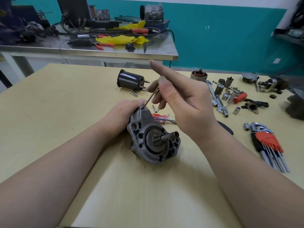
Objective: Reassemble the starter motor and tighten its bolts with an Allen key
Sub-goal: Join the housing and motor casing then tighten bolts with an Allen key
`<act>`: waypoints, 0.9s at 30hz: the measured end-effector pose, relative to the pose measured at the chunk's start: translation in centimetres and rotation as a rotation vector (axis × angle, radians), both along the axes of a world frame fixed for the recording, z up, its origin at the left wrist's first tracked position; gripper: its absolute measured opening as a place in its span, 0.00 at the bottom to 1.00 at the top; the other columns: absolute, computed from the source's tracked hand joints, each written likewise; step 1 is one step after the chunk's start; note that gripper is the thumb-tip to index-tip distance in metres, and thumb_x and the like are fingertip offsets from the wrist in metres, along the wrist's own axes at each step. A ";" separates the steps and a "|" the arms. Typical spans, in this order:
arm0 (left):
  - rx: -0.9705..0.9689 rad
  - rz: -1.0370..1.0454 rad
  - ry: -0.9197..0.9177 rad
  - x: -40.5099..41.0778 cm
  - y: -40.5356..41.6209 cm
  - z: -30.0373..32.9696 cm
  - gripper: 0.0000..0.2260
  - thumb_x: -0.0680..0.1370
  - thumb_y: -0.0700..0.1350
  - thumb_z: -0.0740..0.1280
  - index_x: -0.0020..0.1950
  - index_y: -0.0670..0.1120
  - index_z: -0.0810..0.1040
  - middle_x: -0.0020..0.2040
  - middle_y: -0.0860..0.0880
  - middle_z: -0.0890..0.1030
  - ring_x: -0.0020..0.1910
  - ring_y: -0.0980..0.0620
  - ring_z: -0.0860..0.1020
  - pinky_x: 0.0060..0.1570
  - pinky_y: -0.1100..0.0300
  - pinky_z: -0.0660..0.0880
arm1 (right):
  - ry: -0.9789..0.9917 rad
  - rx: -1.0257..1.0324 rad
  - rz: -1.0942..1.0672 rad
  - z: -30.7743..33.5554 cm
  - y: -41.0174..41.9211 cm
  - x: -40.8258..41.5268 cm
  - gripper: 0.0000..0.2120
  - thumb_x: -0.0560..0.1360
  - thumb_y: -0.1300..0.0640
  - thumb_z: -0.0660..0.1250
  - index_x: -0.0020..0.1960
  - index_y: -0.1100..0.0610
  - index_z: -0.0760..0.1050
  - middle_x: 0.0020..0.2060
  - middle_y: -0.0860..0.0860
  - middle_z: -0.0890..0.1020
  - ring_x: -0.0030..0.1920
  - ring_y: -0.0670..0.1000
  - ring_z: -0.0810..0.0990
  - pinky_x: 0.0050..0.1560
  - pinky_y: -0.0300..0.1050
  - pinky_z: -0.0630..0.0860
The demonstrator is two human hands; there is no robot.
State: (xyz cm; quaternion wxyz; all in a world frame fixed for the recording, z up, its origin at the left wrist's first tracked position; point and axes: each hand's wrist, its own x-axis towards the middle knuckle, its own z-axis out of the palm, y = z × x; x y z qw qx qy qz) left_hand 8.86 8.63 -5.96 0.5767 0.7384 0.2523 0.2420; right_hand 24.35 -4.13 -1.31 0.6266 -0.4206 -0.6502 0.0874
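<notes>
Left hand (122,112) grips starter housing (153,139); right hand (182,102) pinches Allen key (150,98).

Two hands (125,112) (179,102), one starter housing (153,140), two screwdrivers (160,118) (239,98) (red-handled).

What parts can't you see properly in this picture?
Head view only:
- Bolt head: hidden in the starter housing hole under the Allen key tip.
- Back of the housing: covered by the left hand.
- Key's upper end: hidden behind right hand fingers.
- Dark parts at the right edge: cut off, blurred.
</notes>
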 end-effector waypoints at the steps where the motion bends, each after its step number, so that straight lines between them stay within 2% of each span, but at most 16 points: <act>1: 0.002 0.001 0.001 0.0 0.1 -0.1 0.34 0.78 0.67 0.64 0.48 0.32 0.79 0.38 0.40 0.79 0.39 0.43 0.75 0.52 0.35 0.73 | -0.002 -0.008 0.001 0.2 -0.1 0.0 0.18 0.85 0.58 0.64 0.74 0.61 0.75 0.44 0.55 0.85 0.40 0.62 0.84 0.39 0.57 0.81; 3: 0.001 0.003 -0.001 -0.1 0.2 -0.3 0.33 0.78 0.67 0.65 0.46 0.34 0.80 0.37 0.41 0.80 0.38 0.43 0.75 0.50 0.40 0.72 | 0.025 -0.011 -0.036 0.5 -0.1 -0.3 0.14 0.83 0.58 0.68 0.68 0.59 0.80 0.44 0.48 0.86 0.38 0.55 0.85 0.38 0.47 0.80; 5: 0.014 0.004 0.004 0.0 0.4 -0.3 0.33 0.78 0.67 0.65 0.45 0.34 0.78 0.37 0.42 0.78 0.38 0.44 0.74 0.50 0.41 0.71 | 0.082 -0.008 -0.084 0.4 0.1 -0.8 0.09 0.82 0.60 0.71 0.61 0.57 0.83 0.41 0.46 0.86 0.34 0.52 0.85 0.36 0.42 0.79; 8: 0.031 -0.007 0.005 0.1 0.7 -0.6 0.30 0.80 0.65 0.65 0.41 0.37 0.77 0.36 0.44 0.76 0.37 0.46 0.72 0.47 0.43 0.69 | 0.167 -0.041 -0.077 0.3 0.5 -1.2 0.07 0.82 0.60 0.70 0.59 0.55 0.84 0.37 0.51 0.86 0.33 0.54 0.84 0.34 0.43 0.79; 11: 0.085 0.006 0.000 0.1 0.9 -0.8 0.18 0.82 0.58 0.64 0.36 0.49 0.78 0.34 0.50 0.76 0.34 0.51 0.71 0.42 0.50 0.70 | 0.183 -0.134 0.056 0.1 0.7 -0.8 0.07 0.82 0.62 0.69 0.57 0.60 0.85 0.41 0.58 0.86 0.37 0.61 0.84 0.38 0.47 0.81; 14: 0.158 0.011 0.005 0.2 0.7 -0.5 0.15 0.82 0.54 0.63 0.37 0.53 0.77 0.33 0.54 0.74 0.33 0.55 0.69 0.36 0.60 0.70 | 0.134 -0.187 0.082 0.1 0.7 -0.7 0.08 0.80 0.64 0.70 0.54 0.53 0.85 0.41 0.58 0.86 0.40 0.59 0.85 0.41 0.47 0.81; 16: 0.132 0.010 0.000 0.1 0.6 -0.4 0.16 0.84 0.55 0.63 0.37 0.52 0.76 0.33 0.53 0.74 0.34 0.54 0.69 0.39 0.54 0.69 | 0.142 -0.174 0.044 0.0 0.9 -0.7 0.09 0.79 0.64 0.72 0.51 0.50 0.84 0.39 0.57 0.86 0.38 0.57 0.86 0.41 0.46 0.82; 19: 0.065 0.014 -0.015 0.0 0.4 -0.4 0.20 0.85 0.57 0.63 0.36 0.51 0.76 0.34 0.51 0.75 0.35 0.51 0.69 0.42 0.49 0.67 | 0.223 -0.136 0.007 -0.6 1.1 -1.0 0.07 0.78 0.65 0.74 0.48 0.52 0.84 0.35 0.54 0.85 0.35 0.58 0.86 0.40 0.49 0.84; 22: 0.108 0.030 -0.008 0.0 0.5 -0.5 0.24 0.86 0.60 0.62 0.36 0.49 0.79 0.33 0.52 0.77 0.33 0.54 0.72 0.40 0.55 0.72 | 0.295 -0.120 -0.010 -1.1 1.2 -1.3 0.05 0.77 0.66 0.75 0.46 0.57 0.82 0.33 0.53 0.85 0.34 0.56 0.86 0.39 0.48 0.84; 24: 0.140 0.044 -0.001 0.0 0.6 -0.6 0.29 0.84 0.64 0.61 0.38 0.41 0.77 0.33 0.51 0.77 0.33 0.54 0.72 0.37 0.62 0.72 | 0.342 -0.123 -0.010 -1.2 1.1 -1.3 0.06 0.77 0.67 0.75 0.44 0.60 0.82 0.32 0.55 0.84 0.32 0.54 0.84 0.37 0.45 0.82; 27: 0.118 0.044 0.001 -0.1 0.7 -0.7 0.33 0.79 0.69 0.61 0.42 0.37 0.78 0.34 0.49 0.79 0.35 0.53 0.74 0.37 0.62 0.73 | 0.354 -0.139 0.016 -1.0 0.8 -1.2 0.07 0.76 0.69 0.75 0.45 0.60 0.81 0.31 0.53 0.83 0.32 0.52 0.82 0.36 0.45 0.81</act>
